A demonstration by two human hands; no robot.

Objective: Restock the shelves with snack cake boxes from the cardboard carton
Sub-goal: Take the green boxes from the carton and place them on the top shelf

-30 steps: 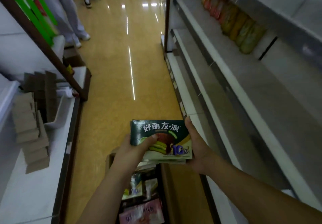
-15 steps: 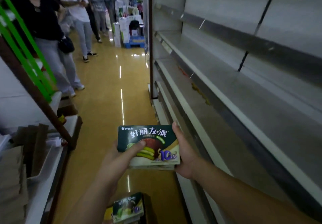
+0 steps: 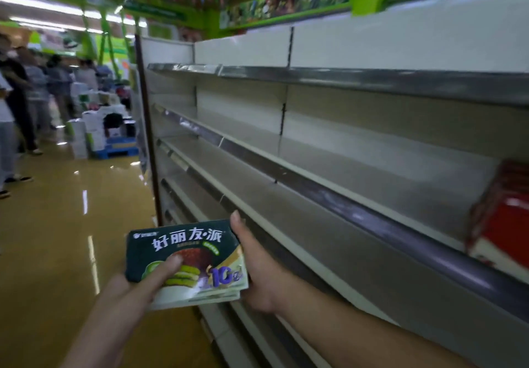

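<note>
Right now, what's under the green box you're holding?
The pale edge of another box peeks beneath the green box. The left hand and right hand hold them; fingers underneath are hidden.

A green snack cake box (image 3: 197, 241) is held at 6 o'clock, gripped by the left hand (image 3: 137, 284) at its left corner with the thumb on top, and by the right hand (image 3: 254, 270) along its right edge. Grey shelves (image 3: 343, 173) are seen toward 2 o'clock, red packs (image 3: 509, 224) at 3 o'clock.

Glossy yellow floor (image 3: 57, 224), ceiling strip lights (image 3: 43, 6)
</note>
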